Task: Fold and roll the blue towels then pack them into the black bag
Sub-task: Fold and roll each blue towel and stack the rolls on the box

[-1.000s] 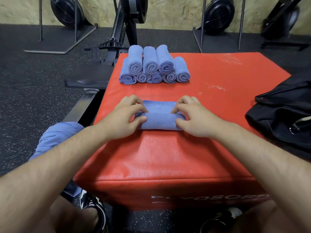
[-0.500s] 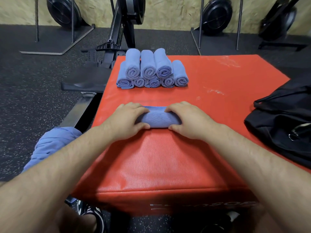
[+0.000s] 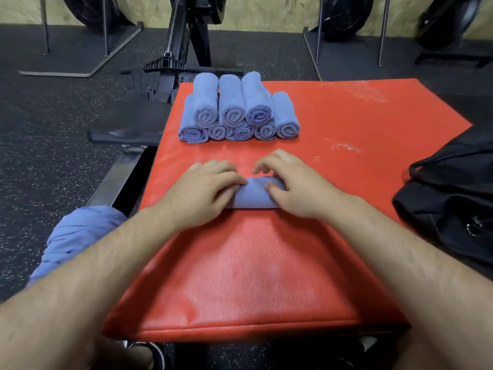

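Left hand (image 3: 202, 192) and right hand (image 3: 298, 189) grip the nearly rolled blue towel (image 3: 250, 200). Next, probably park it by the far-edge stack (image 3: 237, 110).

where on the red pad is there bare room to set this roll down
Widest bare patch: the red pad right of the stack of rolled towels, reaching toward the black bag. Also bare: the near stretch from the towel roll to the pad's front edge. Crowded: the narrow strip between the stack and the left hand and right hand.
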